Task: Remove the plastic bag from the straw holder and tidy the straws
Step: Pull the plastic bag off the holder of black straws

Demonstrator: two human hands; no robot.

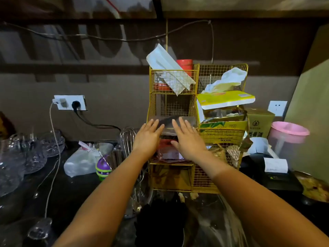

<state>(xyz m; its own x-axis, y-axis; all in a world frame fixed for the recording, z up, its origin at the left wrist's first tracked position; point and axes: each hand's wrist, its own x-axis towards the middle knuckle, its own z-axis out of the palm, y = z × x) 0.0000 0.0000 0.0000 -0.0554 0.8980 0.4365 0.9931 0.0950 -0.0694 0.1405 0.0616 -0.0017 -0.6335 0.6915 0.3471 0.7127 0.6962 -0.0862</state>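
Observation:
A yellow wire-mesh holder [151, 104] with several compartments stands on the dark counter. In its middle left compartment lies a dark bundle in clear plastic [168, 121], seemingly bagged straws. My left hand [147, 138] and my right hand [187, 138] are both stretched flat toward that compartment, fingers spread, fingertips on or just at the bundle's front edge. Neither hand has closed around anything. A white paper-wrapped pack [167, 68] leans out of the top left compartment, in front of a red cup [185, 64].
A yellow tissue box [226, 99] and green-yellow cartons fill the holder's right side. A whisk [127, 139], a plastic bag [81, 161], glass bowls [26, 154] and a socket with cables stand left. A pink-lidded jug [286, 136] and a receipt printer [276, 168] stand right.

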